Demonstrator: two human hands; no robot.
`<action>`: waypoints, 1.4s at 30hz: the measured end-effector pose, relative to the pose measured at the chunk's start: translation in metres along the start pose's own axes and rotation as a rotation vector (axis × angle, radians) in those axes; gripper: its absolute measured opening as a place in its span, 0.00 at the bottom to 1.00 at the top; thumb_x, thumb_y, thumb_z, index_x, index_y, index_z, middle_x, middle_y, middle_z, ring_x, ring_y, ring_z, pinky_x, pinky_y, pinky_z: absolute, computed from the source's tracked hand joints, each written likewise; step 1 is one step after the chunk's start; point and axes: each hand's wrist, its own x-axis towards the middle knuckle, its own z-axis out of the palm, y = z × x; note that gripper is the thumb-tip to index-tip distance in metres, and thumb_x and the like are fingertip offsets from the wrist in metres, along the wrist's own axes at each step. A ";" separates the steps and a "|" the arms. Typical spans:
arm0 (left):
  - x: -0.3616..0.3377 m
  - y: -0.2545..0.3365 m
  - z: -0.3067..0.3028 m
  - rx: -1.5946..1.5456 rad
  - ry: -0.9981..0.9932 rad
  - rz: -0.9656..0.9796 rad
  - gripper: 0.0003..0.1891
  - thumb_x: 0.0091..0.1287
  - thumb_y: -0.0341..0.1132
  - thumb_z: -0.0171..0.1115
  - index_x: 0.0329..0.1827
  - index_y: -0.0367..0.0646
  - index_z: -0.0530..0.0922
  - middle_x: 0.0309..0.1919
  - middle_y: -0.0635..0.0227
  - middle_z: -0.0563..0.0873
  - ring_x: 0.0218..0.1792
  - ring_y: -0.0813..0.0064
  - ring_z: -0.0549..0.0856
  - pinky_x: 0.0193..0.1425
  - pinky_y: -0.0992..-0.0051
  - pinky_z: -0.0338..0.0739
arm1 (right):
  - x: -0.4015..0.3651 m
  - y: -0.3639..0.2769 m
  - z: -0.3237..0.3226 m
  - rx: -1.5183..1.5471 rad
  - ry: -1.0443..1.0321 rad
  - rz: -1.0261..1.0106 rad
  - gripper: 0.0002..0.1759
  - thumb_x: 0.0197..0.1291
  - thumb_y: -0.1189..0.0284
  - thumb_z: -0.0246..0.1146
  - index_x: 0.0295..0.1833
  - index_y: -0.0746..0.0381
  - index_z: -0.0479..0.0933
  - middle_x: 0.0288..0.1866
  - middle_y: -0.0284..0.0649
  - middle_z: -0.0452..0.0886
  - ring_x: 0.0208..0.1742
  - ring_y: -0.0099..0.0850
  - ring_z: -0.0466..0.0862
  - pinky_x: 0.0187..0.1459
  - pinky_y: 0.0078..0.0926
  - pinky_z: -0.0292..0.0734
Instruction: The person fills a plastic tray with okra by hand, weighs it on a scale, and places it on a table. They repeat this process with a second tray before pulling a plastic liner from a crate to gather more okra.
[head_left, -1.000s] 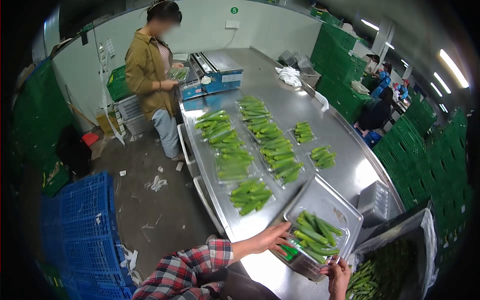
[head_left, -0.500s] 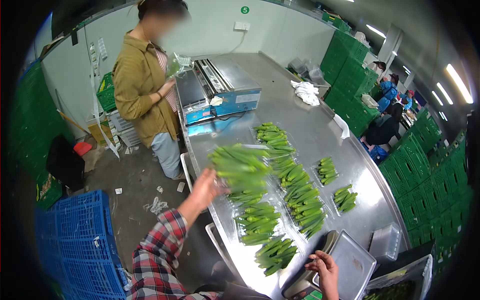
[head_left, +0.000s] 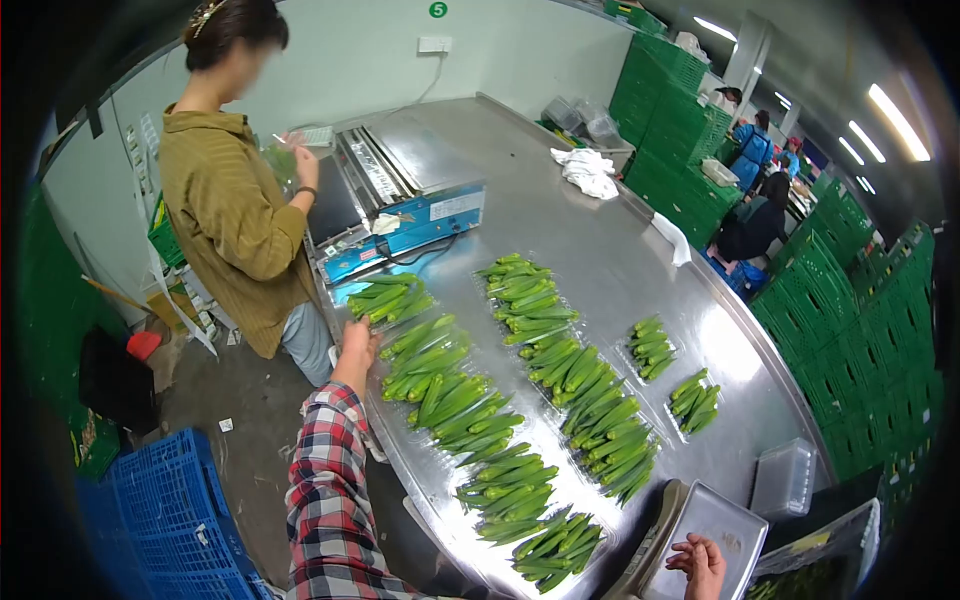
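My left hand (head_left: 358,345) is at the near edge of a pack of okra (head_left: 390,299), its fingers closed at the pack's side. This pack lies on the metal table at the far end of the left row. More okra packs (head_left: 455,405) follow in that row toward me, and a second row of okra (head_left: 590,390) runs beside it. My right hand (head_left: 700,562) hovers over the metal pan of a scale (head_left: 735,515), fingers loosely curled and apart, with nothing seen in them. Two smaller okra packs (head_left: 652,347) lie to the right.
A blue-sided wrapping machine (head_left: 405,225) stands at the table's far end, with a person (head_left: 235,200) beside it holding a pack. Clear plastic trays (head_left: 783,478) are stacked by the scale. White cloths (head_left: 585,173) lie along the right edge; green crates (head_left: 810,325) stand beyond.
My left hand has carried the okra pack from above the rows down to the far end of the left row. My right hand stays over the scale. The view has shifted.
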 end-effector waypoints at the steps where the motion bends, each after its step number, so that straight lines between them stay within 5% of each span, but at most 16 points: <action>1: 0.007 -0.002 -0.005 0.162 0.055 -0.036 0.23 0.65 0.36 0.50 0.61 0.37 0.61 0.56 0.51 0.71 0.53 0.54 0.73 0.44 0.62 0.76 | -0.001 0.002 -0.008 -0.018 0.023 -0.004 0.19 0.66 0.65 0.52 0.55 0.68 0.71 0.42 0.44 0.80 0.35 0.25 0.79 0.40 0.23 0.76; 5: 0.031 -0.017 -0.026 0.441 0.151 0.184 0.19 0.58 0.36 0.55 0.51 0.34 0.72 0.49 0.50 0.77 0.52 0.56 0.75 0.48 0.65 0.71 | -0.012 0.011 -0.038 -0.023 0.141 -0.029 0.18 0.64 0.68 0.54 0.55 0.68 0.71 0.41 0.44 0.80 0.34 0.26 0.79 0.39 0.24 0.76; 10: 0.007 -0.013 -0.034 0.520 0.246 0.478 0.19 0.61 0.38 0.52 0.51 0.35 0.72 0.46 0.53 0.77 0.48 0.61 0.76 0.51 0.66 0.69 | -0.015 0.029 -0.085 -0.038 0.358 -0.082 0.12 0.62 0.73 0.53 0.47 0.70 0.71 0.32 0.43 0.80 0.27 0.29 0.80 0.33 0.25 0.78; 14: -0.015 0.006 -0.055 0.610 -0.084 0.563 0.17 0.67 0.41 0.47 0.51 0.39 0.73 0.41 0.61 0.78 0.42 0.70 0.76 0.48 0.70 0.70 | -0.003 0.025 -0.130 -0.341 0.561 -0.218 0.11 0.61 0.68 0.55 0.33 0.66 0.74 0.25 0.36 0.77 0.26 0.22 0.75 0.31 0.19 0.69; 15: -0.078 0.006 -0.031 0.446 -0.195 0.584 0.18 0.68 0.39 0.47 0.56 0.39 0.70 0.50 0.63 0.76 0.48 0.74 0.76 0.53 0.74 0.69 | -0.003 0.028 -0.144 -0.442 0.673 -0.250 0.11 0.62 0.68 0.54 0.32 0.66 0.73 0.25 0.35 0.76 0.25 0.21 0.74 0.30 0.20 0.69; 18: -0.192 -0.002 -0.022 0.275 -0.340 0.468 0.19 0.69 0.41 0.49 0.59 0.41 0.68 0.47 0.67 0.78 0.45 0.77 0.78 0.49 0.77 0.72 | 0.014 0.045 -0.196 -0.281 0.760 -0.349 0.10 0.62 0.71 0.54 0.43 0.67 0.75 0.30 0.37 0.79 0.32 0.23 0.79 0.38 0.21 0.74; 20: -0.276 -0.022 -0.023 0.402 -0.486 0.398 0.18 0.70 0.41 0.48 0.57 0.39 0.70 0.42 0.67 0.79 0.40 0.79 0.79 0.43 0.78 0.73 | 0.032 0.069 -0.238 -0.631 0.776 -0.565 0.15 0.60 0.77 0.53 0.52 0.67 0.71 0.42 0.45 0.79 0.44 0.31 0.80 0.48 0.25 0.74; 23: -0.383 -0.084 -0.031 0.546 -0.624 0.314 0.18 0.70 0.42 0.47 0.55 0.38 0.70 0.36 0.65 0.79 0.33 0.79 0.79 0.37 0.79 0.74 | 0.060 0.081 -0.292 -0.940 0.642 -0.516 0.27 0.51 0.85 0.50 0.61 0.66 0.64 0.58 0.52 0.69 0.61 0.44 0.69 0.61 0.32 0.64; 24: -0.416 -0.103 -0.031 0.595 -0.691 0.254 0.19 0.70 0.44 0.47 0.55 0.38 0.70 0.34 0.63 0.79 0.31 0.78 0.79 0.36 0.79 0.75 | 0.074 0.081 -0.307 -1.029 0.631 -0.501 0.28 0.51 0.84 0.50 0.62 0.66 0.63 0.59 0.52 0.69 0.62 0.44 0.69 0.61 0.32 0.63; 26: -0.503 -0.113 -0.019 0.732 -0.728 0.123 0.12 0.69 0.35 0.49 0.41 0.33 0.76 0.34 0.62 0.82 0.35 0.75 0.80 0.43 0.77 0.74 | 0.106 0.081 -0.332 -1.202 0.612 -0.466 0.28 0.52 0.83 0.49 0.63 0.65 0.62 0.60 0.52 0.68 0.62 0.44 0.68 0.62 0.33 0.63; 29: -0.580 -0.150 -0.015 0.656 -0.832 -0.098 0.13 0.70 0.35 0.48 0.39 0.32 0.76 0.32 0.60 0.83 0.33 0.73 0.82 0.39 0.75 0.75 | 0.133 0.072 -0.351 -1.343 0.551 -0.375 0.21 0.54 0.78 0.50 0.56 0.64 0.70 0.53 0.50 0.73 0.57 0.43 0.72 0.58 0.35 0.66; 32: -0.620 -0.174 -0.027 0.680 -0.812 -0.175 0.13 0.70 0.35 0.48 0.40 0.31 0.75 0.32 0.58 0.83 0.32 0.72 0.83 0.39 0.75 0.76 | 0.149 0.063 -0.367 -1.558 0.266 -0.295 0.12 0.55 0.73 0.50 0.42 0.62 0.75 0.44 0.46 0.76 0.51 0.40 0.75 0.54 0.35 0.68; 33: -0.629 -0.180 -0.029 0.690 -0.791 -0.198 0.13 0.70 0.35 0.48 0.40 0.31 0.75 0.32 0.58 0.83 0.32 0.71 0.83 0.39 0.75 0.77 | 0.150 0.064 -0.369 -1.578 0.335 -0.481 0.07 0.54 0.73 0.51 0.32 0.59 0.75 0.37 0.41 0.76 0.46 0.37 0.75 0.50 0.37 0.68; 39: -0.659 -0.190 -0.036 0.673 -0.759 -0.184 0.14 0.69 0.36 0.49 0.41 0.30 0.75 0.33 0.57 0.83 0.32 0.71 0.82 0.39 0.75 0.76 | 0.141 0.049 -0.372 -1.603 0.298 -0.845 0.06 0.51 0.74 0.54 0.34 0.56 0.76 0.36 0.38 0.77 0.42 0.35 0.77 0.43 0.33 0.70; 42: -0.663 -0.188 -0.031 0.701 -0.782 -0.214 0.14 0.69 0.36 0.50 0.42 0.31 0.75 0.33 0.58 0.83 0.32 0.72 0.81 0.40 0.75 0.76 | 0.130 0.048 -0.365 -1.470 0.376 -0.829 0.06 0.48 0.75 0.55 0.33 0.55 0.74 0.36 0.39 0.75 0.43 0.35 0.76 0.43 0.32 0.70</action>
